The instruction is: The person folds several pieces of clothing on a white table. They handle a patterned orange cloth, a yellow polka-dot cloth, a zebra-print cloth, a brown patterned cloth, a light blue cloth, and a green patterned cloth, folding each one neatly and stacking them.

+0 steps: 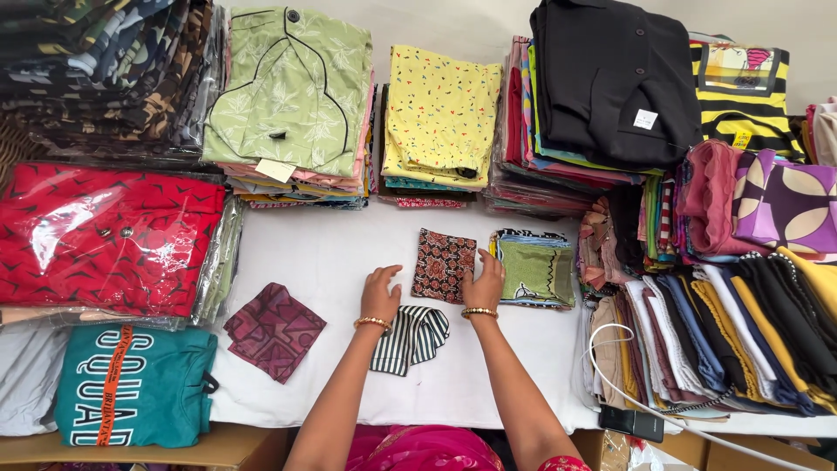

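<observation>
My left hand (380, 292) rests palm down on the white table (331, 253), fingers spread, just left of a small folded red-and-black patterned cloth (443, 264). My right hand (485, 284) touches the right lower edge of that cloth, beside a small stack of folded green cloths (534, 270). A black-and-white striped cloth (411, 337) lies loosely folded between my forearms. A folded maroon patterned cloth (274, 331) lies further left. Both wrists wear gold bangles. Neither hand grips anything.
Stacks of folded garments ring the table: green (292, 87), yellow (440, 113) and black (615, 78) at the back, red in plastic (105, 235) and teal (131, 384) on the left, rolled fabrics (732, 331) on the right. A white cable (602, 366) and dark device (632, 422) lie at the front right.
</observation>
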